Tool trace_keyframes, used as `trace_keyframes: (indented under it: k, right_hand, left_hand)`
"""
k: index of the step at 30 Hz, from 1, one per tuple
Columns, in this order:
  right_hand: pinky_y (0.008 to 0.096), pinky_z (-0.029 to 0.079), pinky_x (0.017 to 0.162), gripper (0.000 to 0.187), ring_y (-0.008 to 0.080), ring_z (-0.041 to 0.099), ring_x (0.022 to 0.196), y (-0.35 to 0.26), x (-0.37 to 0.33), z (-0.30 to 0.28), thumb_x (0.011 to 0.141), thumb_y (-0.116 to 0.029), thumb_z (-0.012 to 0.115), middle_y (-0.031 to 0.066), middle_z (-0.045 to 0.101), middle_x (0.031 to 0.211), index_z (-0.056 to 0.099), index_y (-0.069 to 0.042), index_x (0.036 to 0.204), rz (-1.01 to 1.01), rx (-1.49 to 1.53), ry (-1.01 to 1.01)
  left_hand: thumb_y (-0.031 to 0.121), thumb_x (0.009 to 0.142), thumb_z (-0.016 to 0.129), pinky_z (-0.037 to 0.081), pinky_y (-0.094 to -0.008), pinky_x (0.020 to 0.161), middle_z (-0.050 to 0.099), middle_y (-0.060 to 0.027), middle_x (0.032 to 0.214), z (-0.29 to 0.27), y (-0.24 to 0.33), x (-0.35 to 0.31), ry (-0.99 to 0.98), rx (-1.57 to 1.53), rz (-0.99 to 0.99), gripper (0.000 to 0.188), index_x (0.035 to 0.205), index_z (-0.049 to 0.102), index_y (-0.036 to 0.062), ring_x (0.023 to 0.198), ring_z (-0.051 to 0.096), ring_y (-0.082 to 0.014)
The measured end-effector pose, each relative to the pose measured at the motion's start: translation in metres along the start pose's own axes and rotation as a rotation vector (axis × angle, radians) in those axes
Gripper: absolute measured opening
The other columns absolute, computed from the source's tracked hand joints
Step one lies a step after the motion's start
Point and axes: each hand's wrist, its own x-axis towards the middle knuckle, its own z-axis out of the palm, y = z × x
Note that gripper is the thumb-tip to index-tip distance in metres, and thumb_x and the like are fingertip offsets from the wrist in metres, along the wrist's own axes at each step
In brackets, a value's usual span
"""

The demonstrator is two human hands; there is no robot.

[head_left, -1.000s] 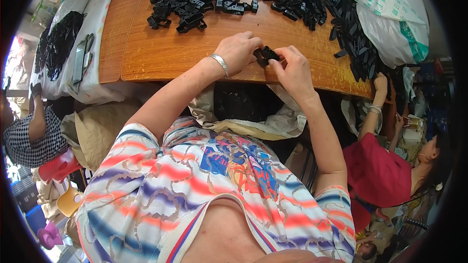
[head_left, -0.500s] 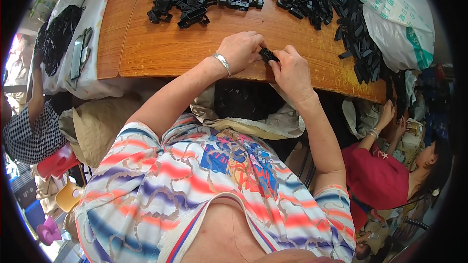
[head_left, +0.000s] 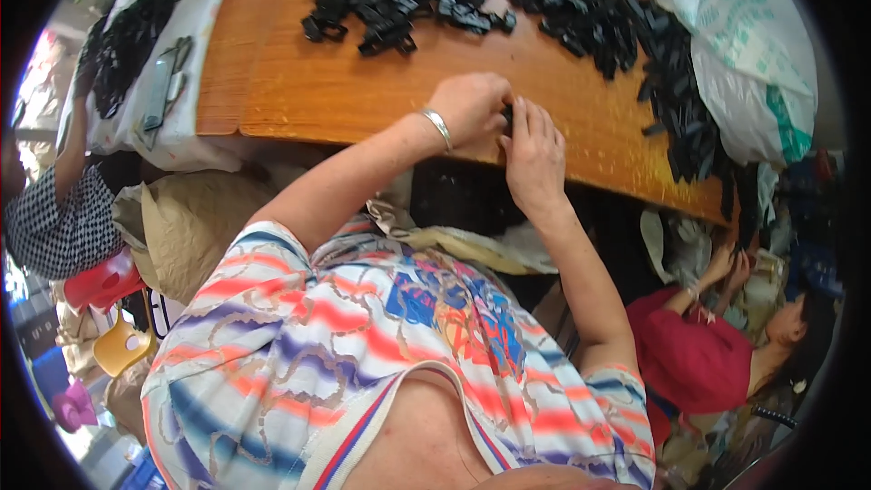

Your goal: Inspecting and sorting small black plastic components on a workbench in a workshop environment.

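Close to the table's front edge, my two hands meet around a small black plastic part (head_left: 507, 114). My left hand (head_left: 470, 111), with a silver bracelet at the wrist, has its fingers curled on the part from the left. From the right, my right hand (head_left: 533, 147) presses on it with fingers held together and fairly straight. Most of the part is hidden by the fingers. Beyond my hands, a heap of black plastic clips (head_left: 399, 0) covers the back of the wooden table (head_left: 299, 91). A strip of flat black pieces (head_left: 685, 118) runs down its right side.
A white plastic bag with green print (head_left: 753, 54) rests at the table's right end. An open sack (head_left: 472, 240) hangs below the front edge. A phone (head_left: 159, 91) lies on the left. A co-worker in red (head_left: 694, 349) works at right, another person at left.
My right hand has turned from pinching the part to laying its fingers over it, covering most of it. The whole view has tilted and shifted slightly.
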Motion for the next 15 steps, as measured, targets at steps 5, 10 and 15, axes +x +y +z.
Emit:
trace_keyframes:
  k: [5,10,15]
  right_hand:
    - [0.0426,0.048,0.083,0.040,0.0344,0.057,0.102,0.002,-0.017,-0.022,0.078,-0.002,0.067,0.0160,0.059,0.107,0.060,0.000,0.117,0.010,0.231,0.021]
    - [0.0409,0.051,0.076,0.039,0.0329,0.060,0.091,-0.031,-0.052,-0.035,0.072,0.000,0.073,0.0140,0.061,0.099,0.063,-0.002,0.110,-0.082,0.441,-0.020]
    - [0.0400,0.053,0.072,0.027,0.0324,0.063,0.085,-0.021,-0.043,-0.024,0.075,-0.007,0.074,0.0137,0.063,0.091,0.065,-0.003,0.100,-0.072,0.498,-0.103]
  left_hand:
    - [0.014,0.077,0.071,0.052,-0.0384,0.080,0.063,-0.0111,0.093,-0.035,-0.015,0.003,0.082,-0.038,0.099,0.027,0.103,0.065,0.0074,0.089,0.064,-0.0294]
    - [0.023,0.082,0.073,0.053,-0.0405,0.081,0.061,-0.0150,0.103,-0.070,-0.050,0.030,0.344,0.262,-0.101,0.035,0.111,0.060,0.0076,0.095,0.062,-0.0338]
    - [0.018,0.085,0.067,0.052,-0.0405,0.079,0.064,-0.0106,0.098,-0.057,-0.067,0.051,0.356,0.324,-0.159,0.020,0.101,0.063,0.0066,0.094,0.062,-0.0325]
